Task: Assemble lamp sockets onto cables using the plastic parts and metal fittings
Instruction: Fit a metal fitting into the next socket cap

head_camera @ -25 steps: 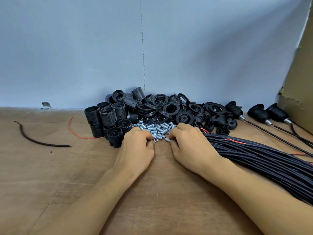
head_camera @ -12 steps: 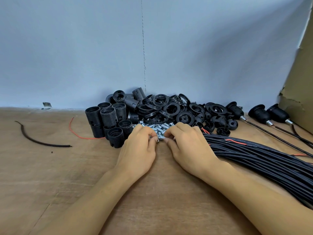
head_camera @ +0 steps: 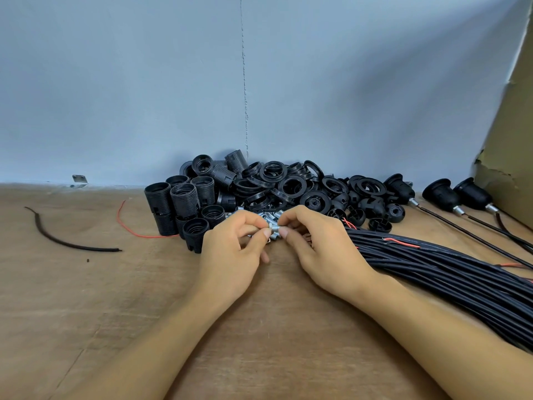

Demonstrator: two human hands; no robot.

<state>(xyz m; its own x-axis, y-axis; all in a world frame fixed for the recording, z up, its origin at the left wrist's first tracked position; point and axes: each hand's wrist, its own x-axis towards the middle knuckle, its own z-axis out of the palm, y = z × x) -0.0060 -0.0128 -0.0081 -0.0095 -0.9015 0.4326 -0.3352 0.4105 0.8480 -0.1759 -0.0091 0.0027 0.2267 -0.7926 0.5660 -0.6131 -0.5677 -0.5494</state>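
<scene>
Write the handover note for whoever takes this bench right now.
Hands: left hand and right hand both pinch one small metal fitting between their fingertips, just above the fitting pile.
Parts: threaded socket bodies behind the left hand, rings and caps at the back, cable bundle right of the right hand.
Done: three assembled sockets lie on their cables at far right.
Left: the bundle's visible ends are bare, with no socket fitted.
</scene>
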